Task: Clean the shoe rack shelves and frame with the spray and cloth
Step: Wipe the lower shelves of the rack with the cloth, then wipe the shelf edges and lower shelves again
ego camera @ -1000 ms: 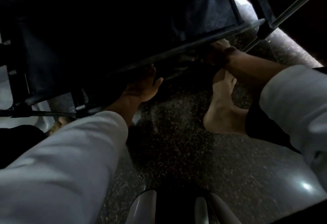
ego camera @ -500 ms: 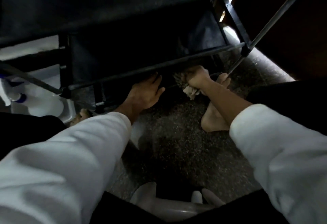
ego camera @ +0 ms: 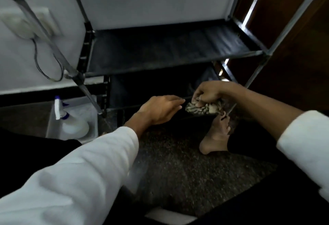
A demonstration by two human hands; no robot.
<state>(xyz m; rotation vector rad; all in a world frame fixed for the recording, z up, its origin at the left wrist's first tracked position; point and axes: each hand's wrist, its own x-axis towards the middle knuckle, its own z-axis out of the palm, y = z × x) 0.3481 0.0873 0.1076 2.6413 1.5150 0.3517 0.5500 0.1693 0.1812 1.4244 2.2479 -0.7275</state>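
- Your right hand [ego camera: 206, 95] is curled round the bunched cloth [ego camera: 199, 109], holding it against the lowest front rail [ego camera: 124, 107] of the shoe rack [ego camera: 265, 54]. That rail runs 9 to 3 o'clock across you.
- Your left hand [ego camera: 160, 109] holds nothing, fingers straight, at 9 o'clock of the cloth. I cannot tell whether it touches the rail.
- The spray bottle [ego camera: 71, 123] stands in a clear tub [ego camera: 95, 127] further toward 9 o'clock, nearer your left hand.
- The middle fabric shelf [ego camera: 169, 50] lies at 12 o'clock.
- The floor [ego camera: 178, 162] is dark and speckled, with a bare foot [ego camera: 215, 135] just under the cloth, a white wall [ego camera: 151, 4] behind and a wooden door [ego camera: 293, 55] at 2 o'clock.
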